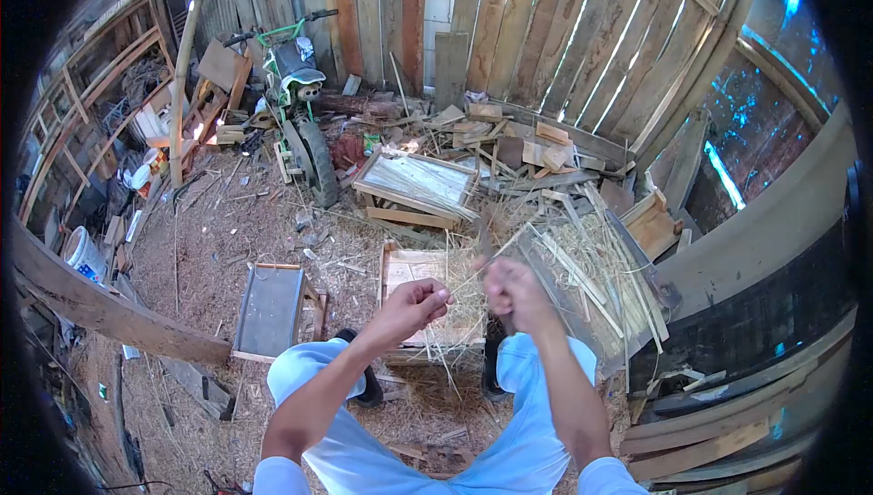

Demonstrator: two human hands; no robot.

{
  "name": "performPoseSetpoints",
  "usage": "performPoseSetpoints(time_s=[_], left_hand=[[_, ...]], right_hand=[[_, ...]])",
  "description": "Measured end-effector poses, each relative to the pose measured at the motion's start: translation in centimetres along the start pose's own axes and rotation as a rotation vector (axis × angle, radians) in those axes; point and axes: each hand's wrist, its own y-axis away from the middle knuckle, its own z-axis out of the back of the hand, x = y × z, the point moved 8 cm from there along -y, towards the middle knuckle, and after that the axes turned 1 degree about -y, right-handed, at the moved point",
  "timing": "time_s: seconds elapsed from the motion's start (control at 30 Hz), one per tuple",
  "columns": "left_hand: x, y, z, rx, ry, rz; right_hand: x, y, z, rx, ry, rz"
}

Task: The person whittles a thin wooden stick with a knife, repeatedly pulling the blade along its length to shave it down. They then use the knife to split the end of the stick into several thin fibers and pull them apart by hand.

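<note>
My left hand is closed in a pinch on a thin straw strand, above a wooden box that stands between my feet. To its right, my right hand is closed round a knife whose blade points up and away from me; hand and blade are smeared by motion. Loose straw hangs around and below both hands. More straw and thin sticks lie on a dark board at the right.
A small dark-topped bench stands at the left. Farther off are a framed panel, scrap wood and a green bike. A white bucket is at the far left. Wood shavings cover the floor.
</note>
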Motion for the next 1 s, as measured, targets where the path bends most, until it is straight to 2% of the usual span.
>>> performPoseSetpoints(time_s=[0.03, 0.1, 0.37, 0.47, 0.53, 0.63, 0.83, 0.9, 1.0], left_hand=[[-0.2, -0.1, -0.3, -0.007, 0.047, -0.014], [-0.7, 0.1, -0.2, -0.021, 0.092, -0.03], [0.3, -0.2, 0.3, 0.002, 0.064, 0.006], [-0.2, 0.0, 0.1, -0.006, 0.074, 0.021], [-0.2, 0.5, 0.3, 0.011, 0.099, 0.044], [0.0, 0.7, 0.2, 0.052, 0.1, 0.066], [1.4, 1.0, 1.5, 0.078, 0.051, 0.104], [1.2, 1.0, 1.7, 0.027, -0.024, 0.087], [1.3, 0.3, 1.0, 0.035, 0.001, 0.05]], right_hand=[[-0.7, 0.1, -1.3, 0.003, -0.001, 0.002], [-2.4, 0.3, -4.5, 0.185, 0.1, -0.08], [-0.5, 0.0, -3.3, 0.166, 0.098, -0.082], [-0.6, -0.2, -2.7, 0.122, 0.134, -0.096], [0.4, -0.7, -0.4, -0.004, 0.082, 0.013], [3.3, -0.8, 3.2, -0.078, 0.027, 0.124], [5.7, -0.2, 10.3, -0.284, -0.172, 0.272], [5.1, -0.1, 10.0, -0.266, -0.143, 0.281], [2.3, -0.3, 4.6, -0.065, -0.062, 0.126]])
